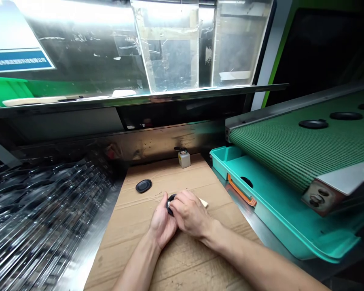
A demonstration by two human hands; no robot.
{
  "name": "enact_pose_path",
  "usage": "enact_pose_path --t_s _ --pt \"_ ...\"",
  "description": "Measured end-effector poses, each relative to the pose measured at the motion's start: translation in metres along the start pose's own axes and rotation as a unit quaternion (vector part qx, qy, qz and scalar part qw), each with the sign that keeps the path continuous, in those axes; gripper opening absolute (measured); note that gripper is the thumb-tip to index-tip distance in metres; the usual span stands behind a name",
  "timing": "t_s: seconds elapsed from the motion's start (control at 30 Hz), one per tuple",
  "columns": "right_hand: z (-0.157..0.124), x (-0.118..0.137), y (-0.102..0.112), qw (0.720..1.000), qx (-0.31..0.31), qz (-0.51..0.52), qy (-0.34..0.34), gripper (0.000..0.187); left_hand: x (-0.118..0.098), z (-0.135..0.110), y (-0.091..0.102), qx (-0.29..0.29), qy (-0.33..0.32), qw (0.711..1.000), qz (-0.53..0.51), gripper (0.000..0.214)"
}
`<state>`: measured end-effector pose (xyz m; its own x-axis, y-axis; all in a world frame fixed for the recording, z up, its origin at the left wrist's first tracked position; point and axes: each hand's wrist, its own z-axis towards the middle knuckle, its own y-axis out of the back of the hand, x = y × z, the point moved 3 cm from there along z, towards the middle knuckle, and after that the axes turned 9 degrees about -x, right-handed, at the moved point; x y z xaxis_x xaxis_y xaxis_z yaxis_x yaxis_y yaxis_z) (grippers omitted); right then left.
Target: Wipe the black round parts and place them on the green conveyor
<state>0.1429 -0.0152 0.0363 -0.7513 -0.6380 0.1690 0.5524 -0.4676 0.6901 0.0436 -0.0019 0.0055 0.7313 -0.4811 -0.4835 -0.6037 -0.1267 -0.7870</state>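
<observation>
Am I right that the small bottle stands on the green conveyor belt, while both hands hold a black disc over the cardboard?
Not quite: the head view shows the small bottle standing on the far end of the cardboard, not the belt. The left hand and right hand do hold the black disc.

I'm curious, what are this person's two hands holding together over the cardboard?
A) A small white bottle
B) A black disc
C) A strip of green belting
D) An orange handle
B: the left hand and right hand meet around a black disc, partly hidden by their fingers.
</observation>
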Motion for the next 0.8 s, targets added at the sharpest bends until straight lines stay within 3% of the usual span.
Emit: enact_pose_path --t_s 0.17,0.3,0.47,0.63,0.8 --pt "-0.003 -0.001 0.001 0.999 0.001 -0.034 -0.028 0.013 -0.005 0.002 0.002 0.001 -0.039 0.999 0.006 0.036" --pt "-0.004 0.001 -0.002 0.999 0.019 0.034 -0.014 0.01 -0.001 0.001 0.0 -0.004 -0.036 0.999 0.005 0.035" --pt "0.0 -0.004 -0.002 0.998 -0.009 -0.009 -0.056 0.012 -0.002 0.003 -0.001 -0.026 -0.063 0.998 -0.011 0.033" --pt "-0.003 -0.004 0.005 0.996 0.032 0.085 0.007 0.011 -0.025 0.003 0.007 -0.074 -0.058 0.992 -0.079 0.043" --pt "-0.002 -0.052 0.025 0.988 -0.015 -0.037 -0.152 0.022 -0.045 -0.002 0.015 -0.084 -0.033 0.976 -0.199 0.047"
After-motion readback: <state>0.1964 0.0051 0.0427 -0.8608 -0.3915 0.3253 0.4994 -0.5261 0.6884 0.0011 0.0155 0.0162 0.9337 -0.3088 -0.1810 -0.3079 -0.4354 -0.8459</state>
